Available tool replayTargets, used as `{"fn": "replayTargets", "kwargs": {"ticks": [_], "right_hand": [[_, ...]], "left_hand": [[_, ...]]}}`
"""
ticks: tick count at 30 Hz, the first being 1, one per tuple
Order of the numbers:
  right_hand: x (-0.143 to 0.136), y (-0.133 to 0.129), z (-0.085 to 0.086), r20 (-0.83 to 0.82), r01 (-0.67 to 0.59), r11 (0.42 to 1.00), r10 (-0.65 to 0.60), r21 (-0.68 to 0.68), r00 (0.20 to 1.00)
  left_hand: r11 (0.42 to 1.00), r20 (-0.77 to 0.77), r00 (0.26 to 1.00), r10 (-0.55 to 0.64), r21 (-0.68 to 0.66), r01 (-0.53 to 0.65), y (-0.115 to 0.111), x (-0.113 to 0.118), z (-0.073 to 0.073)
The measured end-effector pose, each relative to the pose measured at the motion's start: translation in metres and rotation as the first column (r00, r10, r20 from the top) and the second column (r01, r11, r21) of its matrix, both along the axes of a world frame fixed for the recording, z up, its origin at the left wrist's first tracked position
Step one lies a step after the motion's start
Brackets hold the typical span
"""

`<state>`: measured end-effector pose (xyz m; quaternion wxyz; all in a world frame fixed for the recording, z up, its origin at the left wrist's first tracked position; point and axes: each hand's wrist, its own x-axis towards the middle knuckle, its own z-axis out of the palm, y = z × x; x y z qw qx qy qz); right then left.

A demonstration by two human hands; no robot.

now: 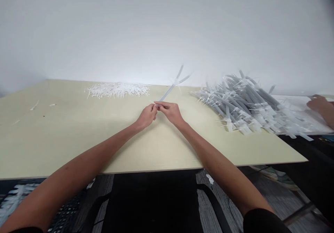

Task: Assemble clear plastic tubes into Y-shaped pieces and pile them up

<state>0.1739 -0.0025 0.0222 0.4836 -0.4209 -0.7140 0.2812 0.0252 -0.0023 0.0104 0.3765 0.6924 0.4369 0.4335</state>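
Note:
A translucent tube assembly (167, 93) with a forked far end rises from my two hands over the middle of the table. My left hand (148, 116) is closed around its near end. Pinched at that same end, my right hand (171, 111) touches the left one; its fingers hide the small part between them. Thin ties stick out at the fork. To the right lies a large heap of similar grey tubes (241, 99) with white ends. A flat pile of small white ties (118, 90) is at the back left.
The pale yellow table (78, 132) meets a white wall (156, 27) behind. A few loose white strips (34, 105) lie at the left. At the far right is another person's hand (319, 106) beside a white surface.

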Motion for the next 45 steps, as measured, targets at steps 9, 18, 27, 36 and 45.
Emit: {"fn": "replayTargets", "kwargs": {"ticks": [9,18,27,36,45], "right_hand": [[-0.004,-0.004,0.008,-0.124,-0.066,0.998,0.064,-0.011,0.990],[-0.013,-0.009,0.007,-0.035,0.047,0.997,-0.045,0.056,0.998],[-0.014,0.000,0.008,-0.417,-0.029,0.993,-0.022,-0.115,0.909],[-0.006,0.004,0.011,-0.415,-0.115,0.981,0.041,-0.155,0.909],[0.017,0.021,0.002,-0.141,0.133,0.984,-0.149,-0.115,0.979]], "left_hand": [[0.997,0.104,0.991,0.079,0.006,-0.080,-0.003,0.005,0.008],[0.994,0.086,0.990,0.110,0.019,-0.112,-0.007,0.009,0.005],[0.999,0.317,0.948,-0.006,-0.049,0.023,-0.014,0.014,0.011],[0.972,0.214,0.959,-0.184,-0.106,0.210,-0.011,0.009,0.010],[0.891,-0.656,0.640,0.401,0.441,-0.107,0.041,-0.049,0.000]]}}
